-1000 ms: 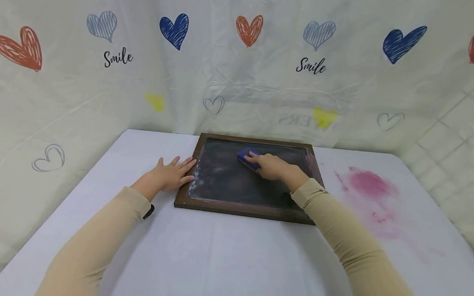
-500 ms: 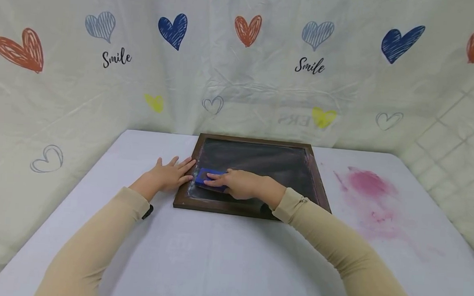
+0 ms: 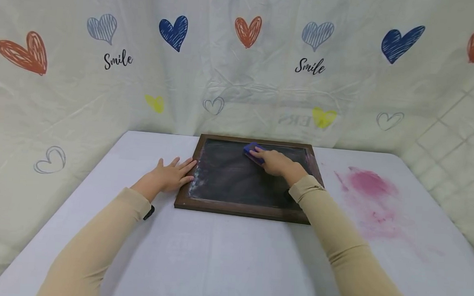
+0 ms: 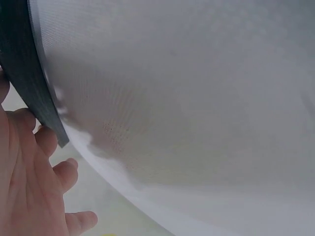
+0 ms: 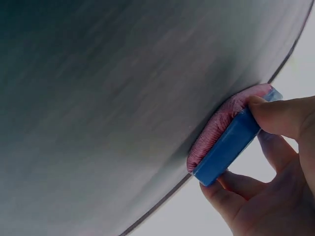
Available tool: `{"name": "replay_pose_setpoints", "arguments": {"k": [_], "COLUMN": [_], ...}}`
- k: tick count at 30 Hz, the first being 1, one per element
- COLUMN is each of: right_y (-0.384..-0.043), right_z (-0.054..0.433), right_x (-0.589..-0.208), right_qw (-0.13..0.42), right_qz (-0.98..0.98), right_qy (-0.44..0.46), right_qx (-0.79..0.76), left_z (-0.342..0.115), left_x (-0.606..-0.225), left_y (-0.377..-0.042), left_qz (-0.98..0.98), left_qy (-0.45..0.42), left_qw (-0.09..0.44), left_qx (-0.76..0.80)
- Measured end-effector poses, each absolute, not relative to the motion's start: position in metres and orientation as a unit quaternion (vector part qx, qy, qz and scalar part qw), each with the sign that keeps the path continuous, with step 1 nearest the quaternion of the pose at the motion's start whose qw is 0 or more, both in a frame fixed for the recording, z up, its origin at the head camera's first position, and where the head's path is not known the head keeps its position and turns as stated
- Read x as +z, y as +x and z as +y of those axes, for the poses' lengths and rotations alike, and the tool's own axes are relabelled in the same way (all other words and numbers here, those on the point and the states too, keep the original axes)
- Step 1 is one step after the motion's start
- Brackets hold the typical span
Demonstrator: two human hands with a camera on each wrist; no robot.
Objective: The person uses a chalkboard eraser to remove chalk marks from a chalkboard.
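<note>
A chalkboard point(image 3: 235, 179) in a brown wooden frame lies flat toward the back of the white table. Smudges of pale chalk dust show along its left side. My right hand point(image 3: 278, 163) grips a blue chalkboard eraser point(image 3: 254, 151) on the upper middle of the board. In the right wrist view, the eraser's pinkish fuzzy pad point(image 5: 221, 125) rests against the dark surface, with thumb and fingers around the blue back. My left hand point(image 3: 166, 177) lies with fingers spread, its fingertips touching the frame's left edge, also seen in the left wrist view as a dark frame edge point(image 4: 29, 69).
The white tablecloth point(image 3: 222, 255) bears pink powder stains point(image 3: 369, 183) right of the board. A pale curtain point(image 3: 209, 74) printed with hearts and "Smile" hangs behind the table and along its sides.
My right hand swept the eraser to the board's lower left, then back to the upper middle, slightly farther up than a second ago. My left hand stayed on the frame.
</note>
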State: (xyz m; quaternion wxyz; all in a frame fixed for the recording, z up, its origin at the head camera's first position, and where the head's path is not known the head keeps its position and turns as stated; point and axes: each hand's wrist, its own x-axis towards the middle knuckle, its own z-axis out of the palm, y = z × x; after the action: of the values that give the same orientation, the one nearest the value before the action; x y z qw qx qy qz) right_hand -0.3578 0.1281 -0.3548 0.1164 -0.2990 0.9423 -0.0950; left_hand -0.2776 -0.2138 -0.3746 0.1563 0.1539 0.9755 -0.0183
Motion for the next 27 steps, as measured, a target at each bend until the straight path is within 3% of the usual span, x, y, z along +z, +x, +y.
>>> {"name": "replay_pose_setpoints", "arguments": {"k": [9,17,27], "right_y": [-0.370,-0.370,-0.359], "right_z": [0.195,0.201,0.216], "right_x": [-0.356,-0.354,-0.346], "right_qw": [0.085,0.076,-0.013], "right_qz": [0.960,0.961,0.957], "right_qy": [-0.245,-0.253,-0.278], "right_qx": [-0.102,-0.084,-0.080], "left_z": [-0.215,-0.215,-0.215], "left_x": [-0.377,-0.378,-0.376], "left_y": [-0.278,-0.279,-0.276], "left_qz": [0.976,0.975,0.975], "left_qy": [0.156,0.162,0.157], "left_qw": [0.154,0.150,0.157], "left_qx": [-0.014,-0.008,-0.017]}}
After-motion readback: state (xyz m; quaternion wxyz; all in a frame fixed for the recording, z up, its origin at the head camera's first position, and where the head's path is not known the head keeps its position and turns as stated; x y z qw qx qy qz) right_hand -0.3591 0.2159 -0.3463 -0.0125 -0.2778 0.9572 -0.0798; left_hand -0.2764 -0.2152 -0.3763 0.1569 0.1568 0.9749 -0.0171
